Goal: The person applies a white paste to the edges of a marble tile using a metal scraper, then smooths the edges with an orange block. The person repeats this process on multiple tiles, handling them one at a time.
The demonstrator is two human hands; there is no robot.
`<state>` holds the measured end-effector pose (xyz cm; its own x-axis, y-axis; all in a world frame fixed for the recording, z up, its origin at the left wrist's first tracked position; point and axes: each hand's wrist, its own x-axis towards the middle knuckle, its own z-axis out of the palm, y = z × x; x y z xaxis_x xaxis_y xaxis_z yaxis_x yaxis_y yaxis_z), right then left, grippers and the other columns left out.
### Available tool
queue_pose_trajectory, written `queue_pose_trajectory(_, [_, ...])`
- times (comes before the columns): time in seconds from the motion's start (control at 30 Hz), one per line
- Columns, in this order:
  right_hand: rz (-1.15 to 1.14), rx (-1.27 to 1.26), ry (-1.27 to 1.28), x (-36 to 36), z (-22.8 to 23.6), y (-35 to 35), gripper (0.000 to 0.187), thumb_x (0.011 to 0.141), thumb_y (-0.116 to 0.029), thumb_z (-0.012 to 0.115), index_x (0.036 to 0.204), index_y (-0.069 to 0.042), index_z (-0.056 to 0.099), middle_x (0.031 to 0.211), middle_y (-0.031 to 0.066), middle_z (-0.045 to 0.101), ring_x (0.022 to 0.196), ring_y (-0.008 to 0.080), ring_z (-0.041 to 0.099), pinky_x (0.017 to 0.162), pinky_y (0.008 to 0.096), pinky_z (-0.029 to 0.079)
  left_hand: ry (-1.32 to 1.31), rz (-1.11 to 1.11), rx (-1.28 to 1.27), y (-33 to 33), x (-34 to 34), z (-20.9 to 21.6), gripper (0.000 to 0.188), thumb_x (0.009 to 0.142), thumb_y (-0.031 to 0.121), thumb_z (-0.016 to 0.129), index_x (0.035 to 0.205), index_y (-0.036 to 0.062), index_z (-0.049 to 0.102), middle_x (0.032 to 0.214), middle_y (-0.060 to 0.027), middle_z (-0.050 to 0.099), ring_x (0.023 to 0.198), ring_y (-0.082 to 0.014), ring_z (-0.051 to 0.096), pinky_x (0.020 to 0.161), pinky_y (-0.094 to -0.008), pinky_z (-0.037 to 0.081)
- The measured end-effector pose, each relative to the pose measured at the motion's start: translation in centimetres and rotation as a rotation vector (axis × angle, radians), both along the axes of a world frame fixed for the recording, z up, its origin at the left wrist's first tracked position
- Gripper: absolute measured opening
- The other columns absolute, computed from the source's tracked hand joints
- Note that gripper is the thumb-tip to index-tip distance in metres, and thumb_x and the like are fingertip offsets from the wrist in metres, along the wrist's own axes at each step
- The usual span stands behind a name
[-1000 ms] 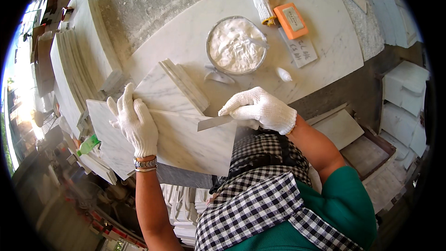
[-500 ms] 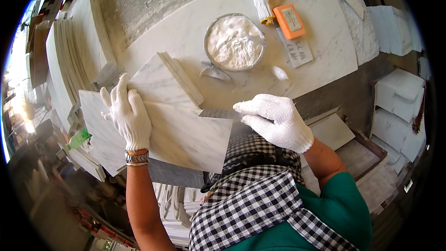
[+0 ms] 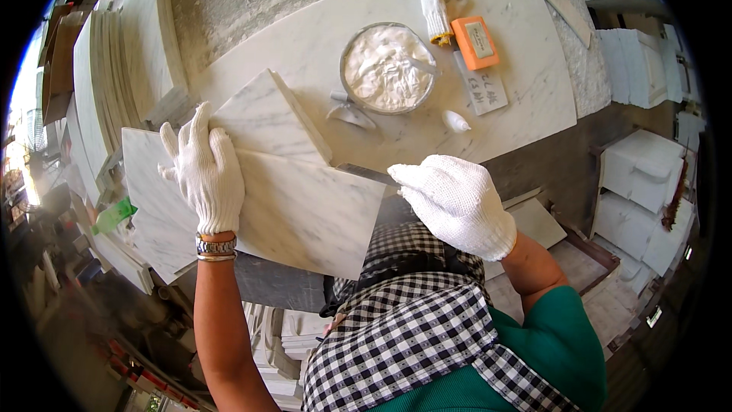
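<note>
My left hand [image 3: 207, 175], in a white knitted glove, lies with fingers spread on a grey-veined white marble tile [image 3: 305, 210]. My right hand [image 3: 456, 202], gloved the same way, is closed round a flat metal scraper [image 3: 364, 173]; its handle is hidden in the fist. The blade reaches left to the tile's far right edge and is seen nearly edge-on. Behind this tile lie more stacked marble tiles [image 3: 267, 118]. A round tub [image 3: 345, 69] of white paste stands beyond, with a tool partly sunk in the paste.
On the marble slab [image 3: 526, 38] lie a spare white glove [image 3: 433, 8], an orange box [image 3: 475, 43] on a marked plate [image 3: 480, 91], a small white bottle [image 3: 456, 121] and a trowel-like tool [image 3: 351, 113]. Slabs [image 3: 107, 69] stand stacked at left; white blocks [image 3: 644, 168] are at right.
The scraper has turned, its broad face no longer showing over the tile corner but its edge. My right hand has rolled over slightly. My left hand keeps its place on the tile.
</note>
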<state>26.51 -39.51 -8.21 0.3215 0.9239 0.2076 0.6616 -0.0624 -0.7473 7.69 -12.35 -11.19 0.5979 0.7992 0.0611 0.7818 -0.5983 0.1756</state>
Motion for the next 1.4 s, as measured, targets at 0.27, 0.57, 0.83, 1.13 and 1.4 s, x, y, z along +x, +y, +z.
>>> queue_pose_trajectory(0.27, [0.047, -0.005, -0.124, 0.0, -0.2, 0.1, 0.035, 0.079, -0.002, 0.073, 0.114, 0.0, 0.071, 0.088, 0.0109, 0.067, 0.077, 0.0285, 0.067, 0.067, 0.0385, 0.056, 0.008, 0.011, 0.012, 0.0, 0.1, -0.1, 0.041, 0.1, 0.025, 0.049, 0.139, 0.017, 0.062, 0.138, -0.0052, 0.061, 0.151, -0.0424, 0.03, 0.113, -0.08, 0.009])
queue_pose_trajectory(0.57, [0.117, -0.105, -0.152, 0.4, 0.6, 0.3, 0.033, 0.08, 0.001, 0.073, 0.113, 0.003, 0.07, 0.096, 0.0121, 0.071, 0.082, 0.0287, 0.068, 0.072, 0.0378, 0.056, -0.005, 0.012, 0.006, 0.0, 0.0, -0.2, 0.04, 0.101, 0.026, 0.049, 0.138, 0.0174, 0.062, 0.141, -0.005, 0.061, 0.151, -0.0433, 0.03, 0.113, -0.08, 0.008])
queue_pose_trajectory(0.83, [0.136, -0.11, -0.13, 0.3, 0.1, 1.1, 0.033, 0.08, 0.001, 0.073, 0.113, 0.002, 0.07, 0.091, 0.0124, 0.069, 0.077, 0.0286, 0.067, 0.07, 0.0383, 0.055, -0.004, 0.015, 0.011, 0.1, 0.0, -0.4, 0.04, 0.101, 0.024, 0.049, 0.138, 0.0163, 0.062, 0.14, -0.0062, 0.061, 0.151, -0.0431, 0.03, 0.114, -0.0795, 0.007])
queue_pose_trajectory(1.13, [-0.101, -0.104, -0.035, 0.4, -2.6, -0.7, 0.021, 0.085, 0.0, 0.074, 0.106, 0.001, 0.071, 0.091, 0.0142, 0.071, 0.078, 0.0289, 0.069, 0.069, 0.0382, 0.056, -0.028, 0.02, -0.033, 0.0, 0.0, -0.2, 0.04, 0.101, 0.023, 0.049, 0.139, 0.0171, 0.062, 0.14, -0.0055, 0.061, 0.153, -0.042, 0.026, 0.115, -0.0783, 0.004])
queue_pose_trajectory(1.4, [-0.47, -0.131, 1.445, -2.3, -4.0, -1.7, 0.011, 0.101, -0.011, 0.064, 0.105, -0.001, 0.067, 0.108, 0.0096, 0.074, 0.09, 0.0147, 0.072, 0.065, 0.0264, 0.059, -0.027, -0.002, -0.052, 0.2, -0.1, -0.3, 0.041, 0.102, 0.022, 0.047, 0.141, 0.017, 0.06, 0.136, -0.0052, 0.062, 0.154, -0.0403, 0.026, 0.115, -0.0777, 0.003])
